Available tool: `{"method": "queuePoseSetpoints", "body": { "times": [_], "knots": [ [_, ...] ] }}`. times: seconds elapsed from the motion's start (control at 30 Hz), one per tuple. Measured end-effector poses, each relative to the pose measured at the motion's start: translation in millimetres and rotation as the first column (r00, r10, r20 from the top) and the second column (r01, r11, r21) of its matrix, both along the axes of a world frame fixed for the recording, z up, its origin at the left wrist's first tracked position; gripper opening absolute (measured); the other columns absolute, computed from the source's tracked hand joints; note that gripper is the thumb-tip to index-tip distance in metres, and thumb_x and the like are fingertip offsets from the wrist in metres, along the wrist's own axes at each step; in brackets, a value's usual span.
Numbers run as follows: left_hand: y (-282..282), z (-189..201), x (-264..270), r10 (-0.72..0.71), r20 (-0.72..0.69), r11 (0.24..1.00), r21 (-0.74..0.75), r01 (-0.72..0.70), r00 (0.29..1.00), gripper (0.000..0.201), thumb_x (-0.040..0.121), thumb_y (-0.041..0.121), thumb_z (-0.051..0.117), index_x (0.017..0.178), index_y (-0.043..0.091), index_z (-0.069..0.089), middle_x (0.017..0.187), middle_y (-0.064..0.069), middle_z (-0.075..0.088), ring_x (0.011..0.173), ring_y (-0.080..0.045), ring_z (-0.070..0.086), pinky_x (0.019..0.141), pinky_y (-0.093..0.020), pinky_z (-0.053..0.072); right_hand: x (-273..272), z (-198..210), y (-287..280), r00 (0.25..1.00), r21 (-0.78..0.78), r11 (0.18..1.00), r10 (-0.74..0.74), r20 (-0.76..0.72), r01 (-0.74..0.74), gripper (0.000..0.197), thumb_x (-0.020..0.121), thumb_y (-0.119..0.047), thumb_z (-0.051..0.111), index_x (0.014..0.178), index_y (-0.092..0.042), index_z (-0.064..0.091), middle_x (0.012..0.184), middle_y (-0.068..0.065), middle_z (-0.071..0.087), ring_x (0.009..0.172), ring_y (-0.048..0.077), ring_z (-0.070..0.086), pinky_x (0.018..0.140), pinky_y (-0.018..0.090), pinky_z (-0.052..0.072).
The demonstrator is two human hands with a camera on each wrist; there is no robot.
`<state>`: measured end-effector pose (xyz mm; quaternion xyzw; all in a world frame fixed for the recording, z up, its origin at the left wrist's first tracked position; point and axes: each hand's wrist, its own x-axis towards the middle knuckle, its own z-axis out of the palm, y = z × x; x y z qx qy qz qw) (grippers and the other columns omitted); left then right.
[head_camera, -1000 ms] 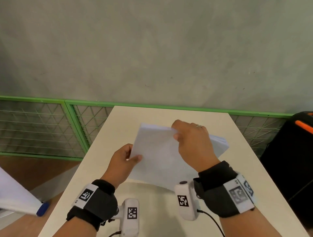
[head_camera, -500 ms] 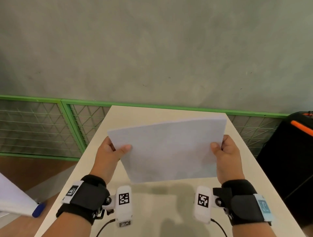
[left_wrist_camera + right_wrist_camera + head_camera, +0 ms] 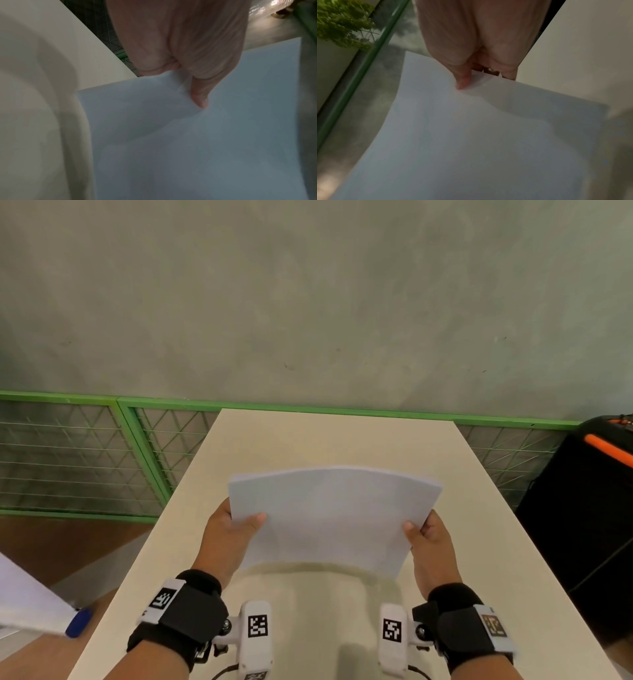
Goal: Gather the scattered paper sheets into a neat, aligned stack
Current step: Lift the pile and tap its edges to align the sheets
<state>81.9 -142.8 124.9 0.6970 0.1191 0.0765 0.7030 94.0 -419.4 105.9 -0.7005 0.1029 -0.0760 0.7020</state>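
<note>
A stack of white paper sheets [image 3: 334, 515] stands on edge over the beige table [image 3: 335, 440], tilted toward me, its top edge bowed. My left hand [image 3: 229, 532] grips the stack's left side, thumb on the front face. My right hand [image 3: 428, 537] grips the right side the same way. In the left wrist view the thumb [image 3: 199, 97] presses on the sheets [image 3: 197, 142]. In the right wrist view the thumb [image 3: 462, 81] pinches the sheets [image 3: 471, 135] against fingers hidden behind. Whether the lower edge touches the table is unclear.
A green-framed mesh fence [image 3: 85, 460] runs behind and left of the table. A black bag with an orange strip [image 3: 582, 508] stands at the right. A white sheet and a blue pen [image 3: 78, 623] lie at the lower left, off the table.
One second ago my right hand lay over the stack's top; it has moved to the right side. The stack has been turned upright, levelled and lowered toward the table.
</note>
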Motion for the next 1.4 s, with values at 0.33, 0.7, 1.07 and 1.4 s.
{"method": "queuePoseSetpoints", "body": {
  "times": [0.33,0.7,1.07,1.4],
  "knots": [
    [6.9,-10.9,2.1,0.010,-0.002,1.000,0.012,-0.010,1.000,0.047,0.074,0.011,0.070,0.117,0.008,0.053,0.112,-0.012,0.064,0.104,-0.031,0.060,0.083,-0.036,0.049,4.0,-7.0,4.5,0.997,-0.079,0.996,0.026,-0.073,-0.032,0.031,0.085,-0.002,0.058,0.114,-0.012,0.053,0.109,0.013,0.062,0.100,0.031,0.059,0.090,0.045,0.048],
    [2.4,-2.1,-3.8,-0.021,0.048,0.998,-0.053,0.024,0.999,0.026,0.084,-0.001,0.060,0.109,0.006,0.058,0.095,-0.004,0.065,0.076,-0.010,0.065,0.058,-0.007,0.050,-2.1,14.3,4.9,0.999,-0.024,1.000,0.010,0.031,-0.010,0.022,0.083,-0.003,0.060,0.087,-0.025,0.060,0.090,0.003,0.065,0.084,0.025,0.060,0.081,0.036,0.047],
    [1.1,-6.1,1.3,-0.015,0.009,0.998,-0.064,0.016,1.000,0.031,0.078,-0.001,0.067,0.107,0.007,0.058,0.095,-0.005,0.065,0.084,-0.020,0.061,0.069,-0.026,0.046,-5.9,25.4,3.9,0.989,-0.239,0.969,-0.033,0.143,0.067,0.069,0.081,-0.002,0.062,0.119,-0.051,0.032,0.102,-0.007,0.053,0.100,0.024,0.051,0.091,0.037,0.044],
    [5.9,-4.9,2.6,-0.091,-0.047,0.995,-0.056,0.088,0.995,0.029,0.081,-0.001,0.064,0.109,0.008,0.060,0.094,-0.002,0.068,0.079,-0.011,0.067,0.062,-0.014,0.050,-3.7,38.7,29.3,0.922,-0.944,0.237,0.258,0.288,0.228,0.043,0.074,-0.024,0.041,0.109,-0.023,0.065,0.113,-0.003,0.069,0.116,0.026,0.056,0.091,0.067,0.036]
  ]
}}
